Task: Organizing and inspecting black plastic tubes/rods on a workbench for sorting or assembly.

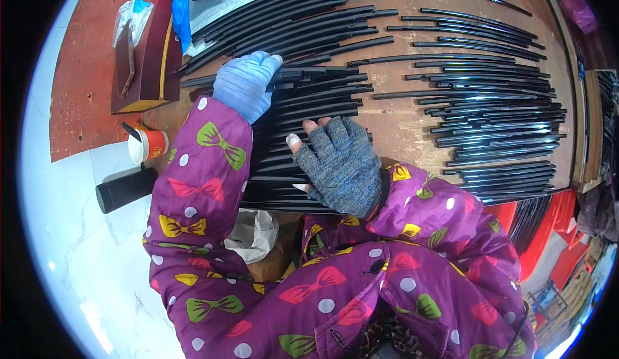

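While my left hand [246, 87], in a pale blue glove, curled over the near group of black rods [325, 93], I could not tell whether its fingers had closed on any. My right hand [343, 165], in a grey fingerless glove, lay palm down over that group, thumb and fingers apart. The rods lay before me on the worktop [401, 127], with a second group [500, 127] farther right.
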Demonstrator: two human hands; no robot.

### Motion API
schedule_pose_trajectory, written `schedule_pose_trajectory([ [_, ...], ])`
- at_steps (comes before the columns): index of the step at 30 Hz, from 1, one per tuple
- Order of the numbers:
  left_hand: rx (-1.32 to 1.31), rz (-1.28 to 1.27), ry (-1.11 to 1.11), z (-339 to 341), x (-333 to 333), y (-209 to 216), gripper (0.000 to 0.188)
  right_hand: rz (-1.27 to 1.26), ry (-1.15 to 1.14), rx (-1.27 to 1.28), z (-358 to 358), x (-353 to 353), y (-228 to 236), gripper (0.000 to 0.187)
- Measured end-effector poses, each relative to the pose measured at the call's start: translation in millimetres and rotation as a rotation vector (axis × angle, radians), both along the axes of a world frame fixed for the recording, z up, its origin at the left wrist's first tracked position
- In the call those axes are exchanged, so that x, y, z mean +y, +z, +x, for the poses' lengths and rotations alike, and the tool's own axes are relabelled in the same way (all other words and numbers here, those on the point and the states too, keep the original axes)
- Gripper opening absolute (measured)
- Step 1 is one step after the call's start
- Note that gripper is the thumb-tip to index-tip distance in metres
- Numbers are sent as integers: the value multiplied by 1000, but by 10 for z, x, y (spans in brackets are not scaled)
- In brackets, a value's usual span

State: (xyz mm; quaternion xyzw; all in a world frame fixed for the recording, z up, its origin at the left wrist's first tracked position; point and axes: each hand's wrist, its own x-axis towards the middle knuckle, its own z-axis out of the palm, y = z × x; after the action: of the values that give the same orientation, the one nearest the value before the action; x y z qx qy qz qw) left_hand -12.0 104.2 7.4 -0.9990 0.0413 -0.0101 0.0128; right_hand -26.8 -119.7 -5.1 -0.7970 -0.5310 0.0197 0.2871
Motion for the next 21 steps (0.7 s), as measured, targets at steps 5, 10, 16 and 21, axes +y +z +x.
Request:
schedule_pose_trajectory([
  [5, 7, -198, 38, 102, -99, 47, 45, -4, -2, -6, 26, -2, -21, 70],
  [10, 62, -167, 58, 167, -129, -7, 46, -20, -1, -5, 6, 6, -17, 71],
  [16, 158, -14, 76, 231, -158, 52, 46, -20, 3, 5, 13, 0, -13, 72],
  [21, 266, 52, 158, 145, -41, 119, 45, -9, 0, -37, 7, 3, -50, 71],
])
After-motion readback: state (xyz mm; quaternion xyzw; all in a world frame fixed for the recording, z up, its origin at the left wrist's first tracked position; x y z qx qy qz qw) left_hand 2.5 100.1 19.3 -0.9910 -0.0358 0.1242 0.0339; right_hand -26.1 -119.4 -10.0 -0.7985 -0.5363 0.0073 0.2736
